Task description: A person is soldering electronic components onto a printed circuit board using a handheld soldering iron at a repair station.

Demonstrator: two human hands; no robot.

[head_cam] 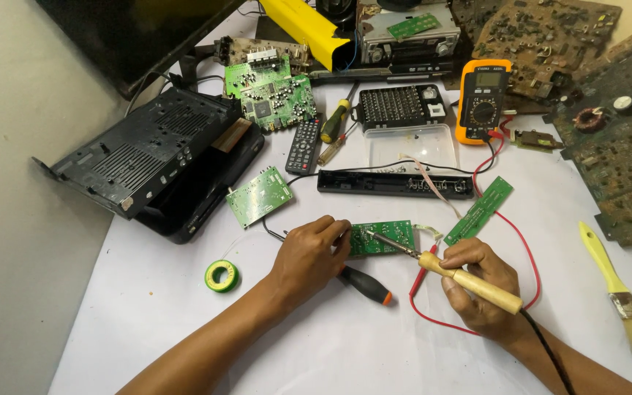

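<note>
Seen from above, a person's two bare hands work at a white worktop (316, 344) crowded with electronics. The right hand (477, 281) is closed in a fist-like grip around the wooden handle of a soldering iron (448, 268), whose thin metal tip points left and rests on a small green rectangular circuit board (383, 238). This board lies flat near the middle of the worktop, between the two hands. The left hand (310, 256) rests with curled fingers at the board's left edge, fingertips pressed against it. Just below that hand lies a screwdriver with a black handle and orange end (367, 286). A small green-and-yellow spool of solder wire (222, 276) sits to the left, well apart. A red wire (521, 241) loops around the right hand. Farther back are a long black plastic panel (395, 183), a black remote control (303, 145), an orange multimeter (483, 101) and a black open device casing (148, 153). A yellow-handled paintbrush (618, 292) lies at the right.
</note>
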